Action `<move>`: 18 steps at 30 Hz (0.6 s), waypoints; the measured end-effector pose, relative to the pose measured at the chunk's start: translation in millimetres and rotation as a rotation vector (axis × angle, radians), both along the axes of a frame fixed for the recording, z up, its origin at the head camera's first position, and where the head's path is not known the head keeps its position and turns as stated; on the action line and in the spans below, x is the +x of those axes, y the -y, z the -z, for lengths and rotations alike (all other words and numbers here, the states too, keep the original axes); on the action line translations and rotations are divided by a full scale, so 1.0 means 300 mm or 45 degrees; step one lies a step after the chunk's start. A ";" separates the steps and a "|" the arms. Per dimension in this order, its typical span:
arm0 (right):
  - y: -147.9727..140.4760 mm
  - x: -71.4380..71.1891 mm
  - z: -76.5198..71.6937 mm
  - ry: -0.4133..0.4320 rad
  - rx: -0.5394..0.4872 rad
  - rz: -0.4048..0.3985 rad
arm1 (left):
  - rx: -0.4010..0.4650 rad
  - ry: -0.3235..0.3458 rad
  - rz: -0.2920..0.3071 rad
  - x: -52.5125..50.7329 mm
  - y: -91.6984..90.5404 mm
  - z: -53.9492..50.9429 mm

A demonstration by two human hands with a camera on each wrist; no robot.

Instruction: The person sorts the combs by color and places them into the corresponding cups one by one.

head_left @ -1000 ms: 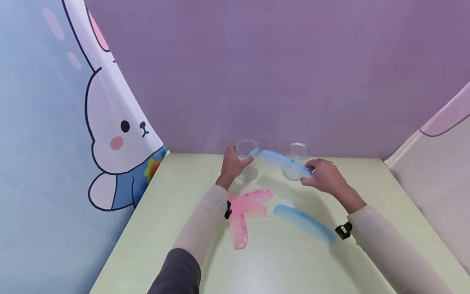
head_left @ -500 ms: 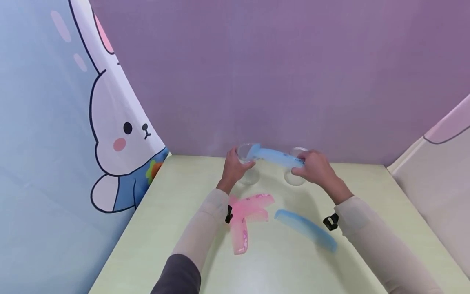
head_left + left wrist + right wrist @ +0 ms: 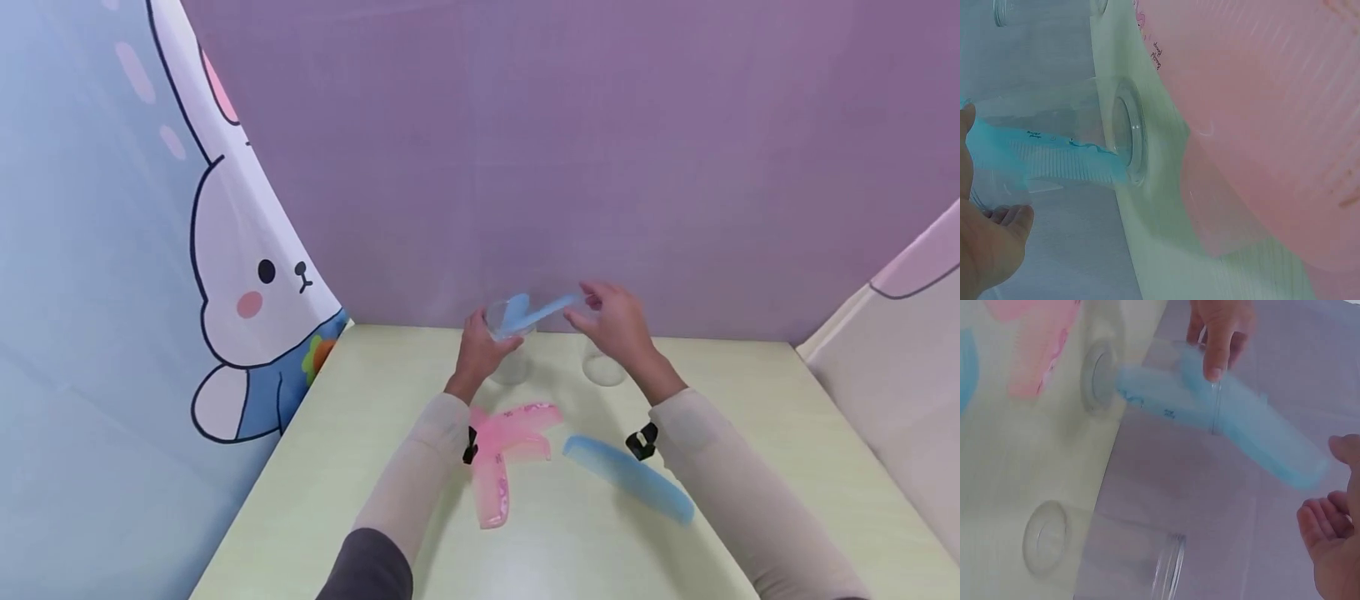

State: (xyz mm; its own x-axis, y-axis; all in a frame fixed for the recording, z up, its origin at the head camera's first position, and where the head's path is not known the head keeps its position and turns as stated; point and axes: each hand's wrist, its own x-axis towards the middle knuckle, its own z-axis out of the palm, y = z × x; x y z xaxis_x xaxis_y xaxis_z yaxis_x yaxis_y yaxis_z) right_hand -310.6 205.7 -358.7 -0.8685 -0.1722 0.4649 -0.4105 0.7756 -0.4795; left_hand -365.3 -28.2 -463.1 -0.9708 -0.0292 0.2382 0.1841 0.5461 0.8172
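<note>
My left hand grips a clear jar around its upper part, near the mouth. One blue comb stands inside that jar; in the left wrist view this comb shows through the wall. A second blue comb leans out of the mouth, tilted to the right. My right hand is just beyond its outer end, and in the right wrist view a gap separates the thumb and fingers of this hand from the comb.
Another clear jar stands to the right, partly behind my right hand. Pink combs lie overlapping near my left wrist, and a blue comb lies on the table. A purple backdrop rises behind.
My right hand has moved left with the blue comb and let it go at the left jar's mouth. The left hand keeps its grip on the jar.
</note>
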 end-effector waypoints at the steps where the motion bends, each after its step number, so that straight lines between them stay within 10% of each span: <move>1: 0.002 0.001 0.000 -0.003 -0.014 -0.012 | -0.001 0.004 0.002 0.001 -0.002 -0.001; 18: -0.119 0.076 0.093 0.181 0.192 -0.153 | -0.015 -0.004 -0.006 -0.002 0.000 -0.011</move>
State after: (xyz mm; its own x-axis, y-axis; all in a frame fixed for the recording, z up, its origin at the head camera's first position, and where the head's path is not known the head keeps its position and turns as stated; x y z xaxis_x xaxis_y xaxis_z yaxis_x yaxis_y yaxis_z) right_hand -287.9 241.5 -386.6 -0.8926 -0.3363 0.3003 -0.4405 0.7927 -0.4215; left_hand -365.9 -28.3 -459.8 -0.9699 -0.0306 0.2414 0.1840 0.5568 0.8100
